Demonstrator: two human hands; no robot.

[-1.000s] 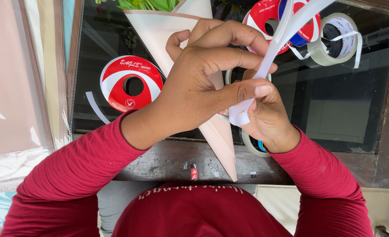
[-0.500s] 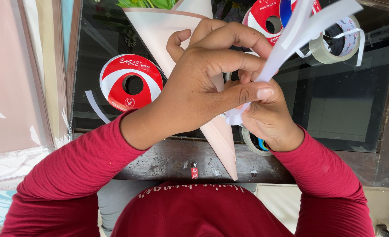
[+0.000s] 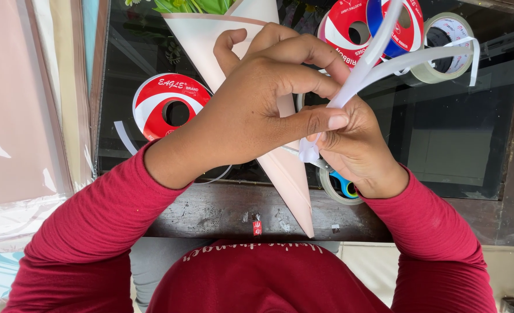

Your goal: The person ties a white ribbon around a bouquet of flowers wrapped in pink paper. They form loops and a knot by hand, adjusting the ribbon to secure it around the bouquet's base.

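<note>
A cream paper cone (image 3: 286, 174) wrapped around green stems (image 3: 193, 6) lies on a dark glass table (image 3: 454, 145), its tip toward me. Over its middle, my left hand (image 3: 257, 110) pinches a white ribbon (image 3: 378, 64) between thumb and forefinger. My right hand (image 3: 355, 150) grips the same ribbon just below, at a small folded end. Two strands of the ribbon run up to the right, toward the spools. Both sleeves are dark red.
A red-and-white ribbon spool (image 3: 167, 104) lies left of the cone. At the top right sit a second red spool (image 3: 355, 26), a blue ribbon roll (image 3: 378, 17) and a clear tape roll (image 3: 442, 49). Another tape roll (image 3: 341, 188) shows under my right wrist. Pale sheets (image 3: 19, 116) lie at left.
Both hands have lifted slightly and drawn the ribbon tighter. The two strands now stretch further to the right. The cone has stayed in place.
</note>
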